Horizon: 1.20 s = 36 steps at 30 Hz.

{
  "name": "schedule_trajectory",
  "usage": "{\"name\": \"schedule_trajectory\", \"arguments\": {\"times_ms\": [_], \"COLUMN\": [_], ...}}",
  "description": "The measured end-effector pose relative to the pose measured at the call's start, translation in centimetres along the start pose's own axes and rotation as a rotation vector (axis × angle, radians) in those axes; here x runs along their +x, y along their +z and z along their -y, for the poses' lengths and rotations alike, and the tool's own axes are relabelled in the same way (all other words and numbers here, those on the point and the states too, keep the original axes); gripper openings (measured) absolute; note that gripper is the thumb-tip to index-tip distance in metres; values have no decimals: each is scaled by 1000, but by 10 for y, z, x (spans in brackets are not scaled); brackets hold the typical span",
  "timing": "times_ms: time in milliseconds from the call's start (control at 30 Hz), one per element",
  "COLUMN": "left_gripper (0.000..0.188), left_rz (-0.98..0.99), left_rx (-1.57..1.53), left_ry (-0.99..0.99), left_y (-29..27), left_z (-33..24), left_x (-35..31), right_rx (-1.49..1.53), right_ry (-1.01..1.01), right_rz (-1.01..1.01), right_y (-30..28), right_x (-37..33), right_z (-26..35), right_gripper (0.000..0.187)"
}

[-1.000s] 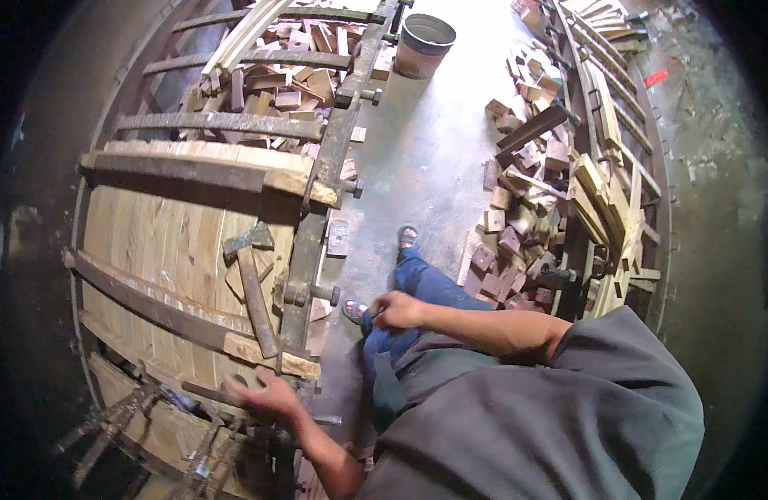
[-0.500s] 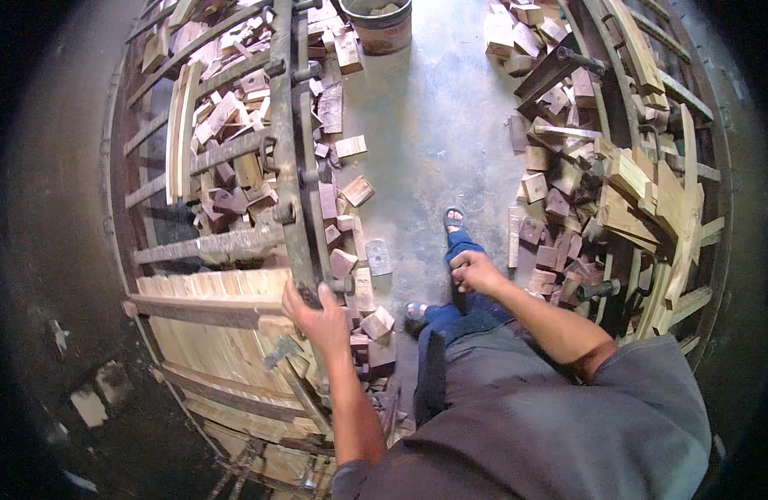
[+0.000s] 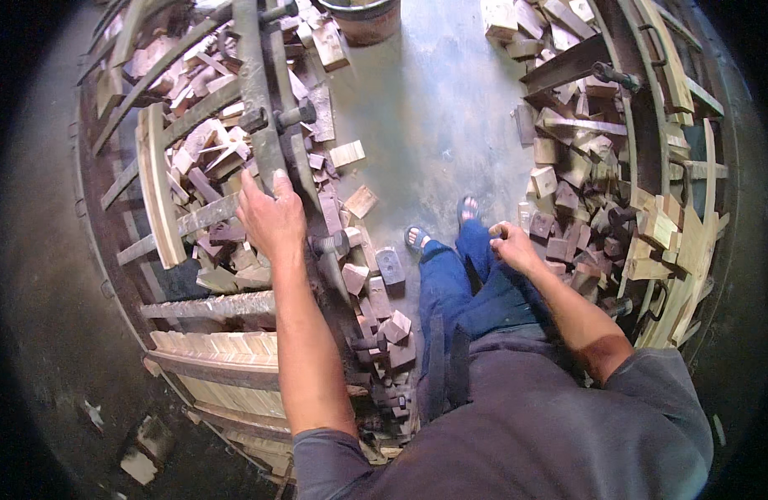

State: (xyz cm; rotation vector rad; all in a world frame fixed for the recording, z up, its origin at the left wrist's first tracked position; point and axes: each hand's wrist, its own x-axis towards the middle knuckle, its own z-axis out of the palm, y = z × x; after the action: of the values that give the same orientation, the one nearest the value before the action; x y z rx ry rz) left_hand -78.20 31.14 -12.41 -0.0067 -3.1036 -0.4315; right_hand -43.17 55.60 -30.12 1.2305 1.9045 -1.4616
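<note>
Left hand [image 3: 273, 212]: fingers spread, released, over the inner edge of the left rack [image 3: 254, 71]; contact unconfirmed. Right hand [image 3: 511, 246]: fingers curled, grasp indeterminable. Bolts [image 3: 332, 243] project from that edge; wood blocks [image 3: 379, 296] obstruct the floor [image 3: 438, 125] alongside.

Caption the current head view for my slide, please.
Left hand by a bolted rail, right hand near blue trousers, wood blocks on both sides.
</note>
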Motion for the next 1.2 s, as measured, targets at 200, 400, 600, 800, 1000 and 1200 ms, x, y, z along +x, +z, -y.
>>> {"name": "schedule_trajectory", "arguments": {"times_ms": [200,400,600,800,1000,1200], "left_gripper": [58,82,80,76,75,74], "left_rz": [66,39,31,-21,7,31], "left_rx": [502,410,445,484,492,529], "left_ry": [112,-9,-57,16,31,-34], "left_y": [25,65,75,79,80,79], "left_z": [-7,-13,1,22,14,13], "left_x": [5,36,37,32,39,37], "right_rx": [46,-89,-135,-136,-51,91], "right_ry": [233,139,134,261,342,321], "right_rz": [98,171,74,192,110,-5], "right_y": [29,42,38,28,20,3], "right_x": [62,145,195,204,206,197], "right_z": [24,54,38,43,53,38], "right_gripper": [27,28,29,33,30,28]}}
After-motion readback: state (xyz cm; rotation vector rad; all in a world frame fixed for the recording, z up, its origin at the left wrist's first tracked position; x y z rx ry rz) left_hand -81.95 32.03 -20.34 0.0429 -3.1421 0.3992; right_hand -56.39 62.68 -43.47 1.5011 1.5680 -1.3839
